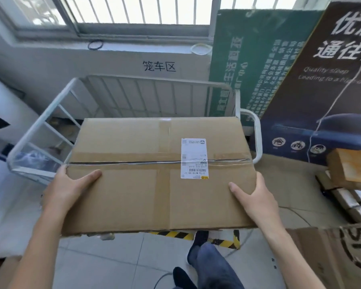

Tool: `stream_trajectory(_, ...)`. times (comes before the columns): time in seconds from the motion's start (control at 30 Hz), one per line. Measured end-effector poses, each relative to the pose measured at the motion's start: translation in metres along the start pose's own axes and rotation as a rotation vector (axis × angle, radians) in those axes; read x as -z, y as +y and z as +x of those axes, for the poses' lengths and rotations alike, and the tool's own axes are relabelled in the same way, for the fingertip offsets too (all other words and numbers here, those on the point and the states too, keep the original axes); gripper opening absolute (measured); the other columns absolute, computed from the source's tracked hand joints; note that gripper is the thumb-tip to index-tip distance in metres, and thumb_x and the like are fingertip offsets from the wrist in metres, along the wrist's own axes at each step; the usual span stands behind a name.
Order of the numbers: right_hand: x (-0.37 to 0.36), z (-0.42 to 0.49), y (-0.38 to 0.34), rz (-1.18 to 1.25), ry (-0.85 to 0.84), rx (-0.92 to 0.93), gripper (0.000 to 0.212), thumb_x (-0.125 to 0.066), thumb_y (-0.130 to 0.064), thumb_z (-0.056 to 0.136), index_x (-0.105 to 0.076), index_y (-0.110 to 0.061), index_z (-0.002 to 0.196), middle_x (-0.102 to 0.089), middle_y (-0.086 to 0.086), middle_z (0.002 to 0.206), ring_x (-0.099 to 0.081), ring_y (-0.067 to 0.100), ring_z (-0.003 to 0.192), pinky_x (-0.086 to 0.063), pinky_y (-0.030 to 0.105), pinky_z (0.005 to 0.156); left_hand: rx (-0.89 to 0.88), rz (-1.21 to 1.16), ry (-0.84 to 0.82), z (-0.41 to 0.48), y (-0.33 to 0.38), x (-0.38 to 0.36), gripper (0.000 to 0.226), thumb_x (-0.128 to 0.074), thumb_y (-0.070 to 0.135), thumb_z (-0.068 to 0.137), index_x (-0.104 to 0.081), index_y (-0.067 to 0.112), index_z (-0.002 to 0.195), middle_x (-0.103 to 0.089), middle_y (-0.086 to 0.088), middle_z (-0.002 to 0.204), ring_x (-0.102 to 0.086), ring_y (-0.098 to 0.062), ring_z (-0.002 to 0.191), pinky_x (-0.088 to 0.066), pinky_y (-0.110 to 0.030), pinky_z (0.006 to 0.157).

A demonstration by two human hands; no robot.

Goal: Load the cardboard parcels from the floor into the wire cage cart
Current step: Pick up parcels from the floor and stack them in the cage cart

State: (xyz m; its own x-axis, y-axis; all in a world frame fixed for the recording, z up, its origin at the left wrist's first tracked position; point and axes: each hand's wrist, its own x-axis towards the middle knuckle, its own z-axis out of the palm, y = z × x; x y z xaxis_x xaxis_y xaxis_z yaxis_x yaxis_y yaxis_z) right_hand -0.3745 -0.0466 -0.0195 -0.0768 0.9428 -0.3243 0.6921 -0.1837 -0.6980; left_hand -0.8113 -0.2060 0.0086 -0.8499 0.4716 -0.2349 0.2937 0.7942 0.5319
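I carry a large flat cardboard parcel (133,174), taped along its seams and bearing a white shipping label, at waist height. My left hand (71,186) grips its left edge with the thumb lying on top. My right hand (252,195) grips the right edge the same way. Just beyond the parcel stands the white wire cage cart (40,130); the parcel's far edge hangs over the cart's near side. Most of the cart's inside is hidden behind the parcel.
Several more cardboard parcels (350,167) lie stacked on the floor at right. A printed flattened carton (331,257) lies at lower right. Large signboards (258,59) lean on the wall behind the cart. Yellow-black hazard tape (175,234) marks the tiled floor by my feet.
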Motion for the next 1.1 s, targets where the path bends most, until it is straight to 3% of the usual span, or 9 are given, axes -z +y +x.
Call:
stream_trajectory(0.07, -0.014, 0.021, -0.014, -0.006, -0.012, -0.003, 0.058, -0.066, -0.066, 0.079, -0.042, -0.040, 0.125, -0.063, -0.014, 0.113, -0.061, 0.020, 0.106, -0.045, 0.038, 0.081, 0.026, 0.013, 0.005, 0.021, 0.001, 0.001, 0.111, -0.063, 0.097, 0.040, -0.045, 0.033, 0.128, -0.065, -0.006, 0.120, -0.061, -0.037, 0.108, -0.050, -0.055, 0.094)
stream_trajectory(0.17, -0.032, 0.060, -0.035, -0.011, -0.057, -0.003, 0.068, -0.067, -0.066, 0.080, -0.040, -0.036, 0.135, -0.062, -0.012, 0.122, -0.060, 0.022, 0.114, -0.047, 0.038, 0.086, 0.064, 0.038, 0.013, 0.053, 0.006, 0.002, 0.100, -0.064, 0.094, 0.044, -0.046, 0.034, 0.122, -0.066, -0.006, 0.117, -0.061, -0.037, 0.106, -0.049, -0.055, 0.094)
stream_trajectory(0.3, -0.056, 0.109, -0.060, 0.026, -0.087, 0.013, 0.061, -0.066, -0.069, 0.077, -0.039, -0.043, 0.125, -0.062, -0.015, 0.121, -0.060, 0.016, 0.107, -0.050, 0.039, 0.083, 0.084, 0.013, 0.037, 0.095, 0.019, -0.001, 0.088, -0.066, 0.090, 0.047, -0.051, 0.034, 0.114, -0.069, -0.002, 0.111, -0.063, -0.034, 0.103, -0.050, -0.053, 0.093)
stream_trajectory(0.43, -0.079, 0.146, -0.074, 0.010, -0.080, -0.015, 0.081, -0.064, -0.072, 0.076, -0.033, -0.036, 0.142, -0.053, -0.019, 0.118, -0.058, 0.017, 0.115, -0.050, 0.040, 0.088, 0.051, 0.033, 0.011, 0.138, 0.041, -0.011, 0.086, -0.066, 0.086, 0.049, -0.051, 0.031, 0.113, -0.068, -0.003, 0.111, -0.063, -0.033, 0.100, -0.050, -0.051, 0.090)
stream_trajectory(0.6, -0.105, 0.184, -0.073, 0.009, -0.048, -0.097, 0.057, -0.062, -0.073, 0.075, -0.037, -0.049, 0.121, -0.061, -0.019, 0.114, -0.061, 0.015, 0.108, -0.051, 0.042, 0.088, 0.002, 0.086, -0.068, 0.205, 0.064, -0.048, 0.082, -0.067, 0.082, 0.059, -0.051, 0.028, 0.118, -0.067, -0.009, 0.118, -0.062, -0.038, 0.109, -0.049, -0.052, 0.092)
stream_trajectory(0.7, -0.130, 0.207, -0.060, 0.020, -0.004, -0.163, 0.062, -0.063, -0.072, 0.075, -0.038, -0.046, 0.125, -0.062, -0.019, 0.115, -0.062, 0.017, 0.110, -0.052, 0.043, 0.089, -0.028, 0.127, -0.141, 0.251, 0.074, -0.088, 0.078, -0.071, 0.075, 0.067, -0.050, 0.024, 0.121, -0.067, -0.014, 0.121, -0.061, -0.040, 0.112, -0.046, -0.047, 0.088)
stream_trajectory(0.8, -0.165, 0.232, -0.043, 0.022, 0.036, -0.255, 0.087, -0.060, -0.078, 0.073, -0.033, -0.037, 0.145, -0.060, -0.010, 0.134, -0.060, 0.022, 0.120, -0.053, 0.046, 0.093, -0.026, 0.113, -0.231, 0.296, 0.073, -0.142, 0.074, -0.073, 0.072, 0.068, -0.047, 0.025, 0.119, -0.066, -0.013, 0.124, -0.061, -0.039, 0.113, -0.041, -0.043, 0.082)
stream_trajectory(0.93, -0.216, 0.274, -0.007, 0.030, 0.074, -0.360, 0.098, -0.061, -0.077, 0.074, -0.025, -0.033, 0.153, -0.051, -0.004, 0.149, -0.051, 0.024, 0.132, -0.047, 0.047, 0.103, 0.003, 0.218, -0.377, 0.351, 0.055, -0.229, 0.102, -0.072, 0.068, 0.074, -0.034, 0.007, 0.146, -0.049, -0.020, 0.147, -0.049, -0.040, 0.132, -0.042, -0.049, 0.105)
stream_trajectory(1.1, -0.289, 0.341, 0.069, -0.006, 0.056, -0.468, 0.102, -0.058, -0.081, 0.069, -0.023, -0.035, 0.153, -0.049, -0.003, 0.150, -0.050, 0.027, 0.134, -0.044, 0.050, 0.106, 0.056, 0.154, -0.552, 0.404, 0.015, -0.348, 0.103, -0.073, 0.069, 0.060, -0.045, 0.005, 0.136, -0.057, -0.019, 0.139, -0.054, -0.035, 0.128, -0.041, -0.051, 0.108)
